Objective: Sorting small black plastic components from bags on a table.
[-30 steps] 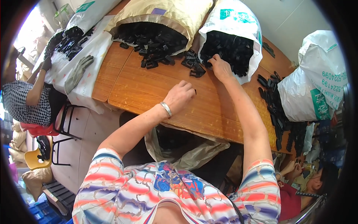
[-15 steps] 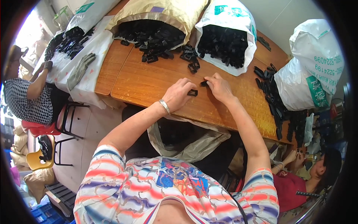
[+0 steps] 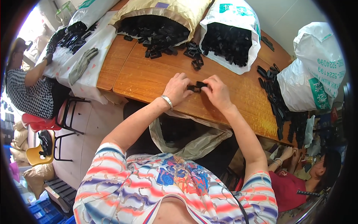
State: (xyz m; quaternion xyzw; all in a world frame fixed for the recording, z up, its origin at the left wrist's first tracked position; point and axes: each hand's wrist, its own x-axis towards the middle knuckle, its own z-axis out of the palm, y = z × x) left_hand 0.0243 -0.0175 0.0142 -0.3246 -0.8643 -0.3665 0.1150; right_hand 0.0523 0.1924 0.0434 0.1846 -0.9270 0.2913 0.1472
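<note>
Above the wooden table my left hand pinches a small black plastic frame-shaped piece that looks like a buckle part. A second small black plastic piece is between the thumb and fingers of my right hand. The two pieces meet or overlap between my hands; whether they are joined, I cannot tell. Farther back, a few loose black pieces lie on the wood.
Behind my hands, a tan sack and a white sack spill black pieces. More black parts lie by another white sack at right. A grey glove rests at left. An open bag is at my lap. Two other people sit nearby.
My hands were apart, each with a black piece. Now the right hand has brought its piece over to the left hand's piece. The view has shifted slightly.
</note>
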